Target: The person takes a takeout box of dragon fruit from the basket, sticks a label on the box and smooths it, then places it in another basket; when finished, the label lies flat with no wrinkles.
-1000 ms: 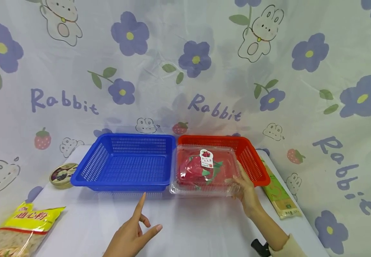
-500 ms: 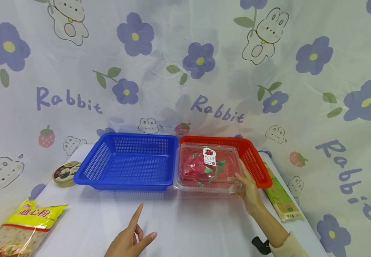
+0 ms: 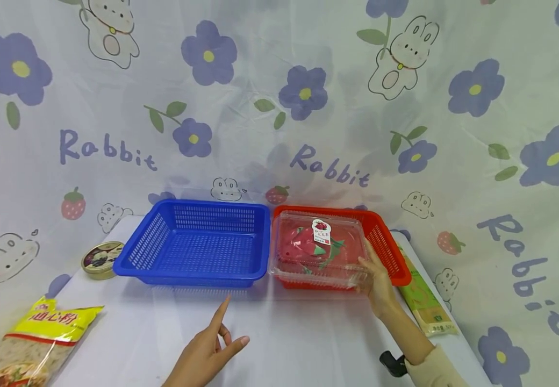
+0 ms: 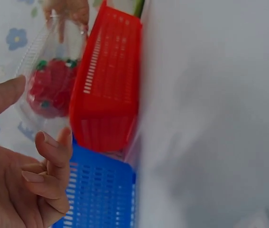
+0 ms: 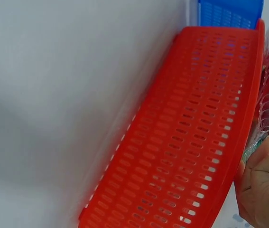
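Note:
A clear plastic clamshell box (image 3: pixel 319 250) with a red dragon fruit inside and a white label on its lid is over the red basket (image 3: pixel 386 244). My right hand (image 3: pixel 378 282) grips the box by its right side, thumb on top; the fingers underneath are partly hidden. In the right wrist view the same hand (image 5: pixel 264 185) pinches the box's edge beside the basket rim. My left hand (image 3: pixel 207 352) is in front of the blue basket (image 3: pixel 192 282), index finger extended and the others loosely bent, holding nothing.
A round tin (image 3: pixel 101 260) stands left of the blue basket. A yellow-topped bag of pasta (image 3: pixel 42 344) lies at the front left. A green packet (image 3: pixel 424 295) lies right of the red basket. A black object (image 3: pixel 393 364) is near my right sleeve.
The box has risen slightly and moved back over the red basket, so the basket's lower front now shows beneath it. My left hand has shifted a little rightward. The head view has turned slightly.

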A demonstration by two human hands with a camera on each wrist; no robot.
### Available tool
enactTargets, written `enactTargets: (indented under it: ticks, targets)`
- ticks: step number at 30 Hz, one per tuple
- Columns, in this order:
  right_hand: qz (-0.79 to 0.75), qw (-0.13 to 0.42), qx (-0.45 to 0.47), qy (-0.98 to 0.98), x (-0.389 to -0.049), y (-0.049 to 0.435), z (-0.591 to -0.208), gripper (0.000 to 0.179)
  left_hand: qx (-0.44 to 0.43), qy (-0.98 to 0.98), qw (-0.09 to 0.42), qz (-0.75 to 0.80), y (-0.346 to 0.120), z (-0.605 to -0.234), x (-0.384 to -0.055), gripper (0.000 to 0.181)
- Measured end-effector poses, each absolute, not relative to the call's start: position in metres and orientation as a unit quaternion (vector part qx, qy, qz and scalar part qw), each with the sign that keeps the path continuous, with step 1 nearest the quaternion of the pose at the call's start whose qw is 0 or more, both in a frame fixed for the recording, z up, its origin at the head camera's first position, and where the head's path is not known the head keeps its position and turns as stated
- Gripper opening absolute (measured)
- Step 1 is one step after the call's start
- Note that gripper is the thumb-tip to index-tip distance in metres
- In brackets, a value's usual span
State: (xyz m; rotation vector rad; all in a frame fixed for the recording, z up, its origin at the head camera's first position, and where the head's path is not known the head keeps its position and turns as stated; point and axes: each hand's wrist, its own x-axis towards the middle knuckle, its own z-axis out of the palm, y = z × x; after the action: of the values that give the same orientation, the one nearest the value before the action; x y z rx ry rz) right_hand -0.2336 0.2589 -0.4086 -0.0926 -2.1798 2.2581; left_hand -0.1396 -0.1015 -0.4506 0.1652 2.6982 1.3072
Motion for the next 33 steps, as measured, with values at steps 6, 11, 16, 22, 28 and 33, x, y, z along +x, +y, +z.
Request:
enactTargets:
  ticks: [6,11,16,22,28,33]
  targets:
    - [0.721,0.002,-0.024,-0.693,-0.237,0.262,-0.409,0.062,0.068,0.898,0.037,0.432,-0.086,-0.447,-0.158,0.092]
    - [0.722,0.004,-0.026,-0.691,-0.239,0.264,-0.408,0.060,0.079,0.898,0.020,0.432,-0.076,-0.449,-0.170,0.093]
    - [0.727,0.004,-0.029,-0.686,-0.241,0.265,-0.409,0.059,0.082,0.892,0.012,0.444,-0.068,-0.453,-0.179,0.096]
    - [0.726,0.004,-0.025,-0.688,-0.243,0.266,-0.411,0.059,0.080,0.891,0.001,0.446,-0.061,-0.457,-0.185,0.098]
    - [0.730,0.004,-0.028,-0.683,-0.245,0.267,-0.412,0.058,0.083,0.890,-0.001,0.448,-0.057,-0.459,-0.188,0.097]
    - [0.723,0.002,-0.038,-0.690,-0.248,0.268,-0.410,0.058,0.084,0.892,0.003,0.445,-0.054,-0.461,-0.192,0.096]
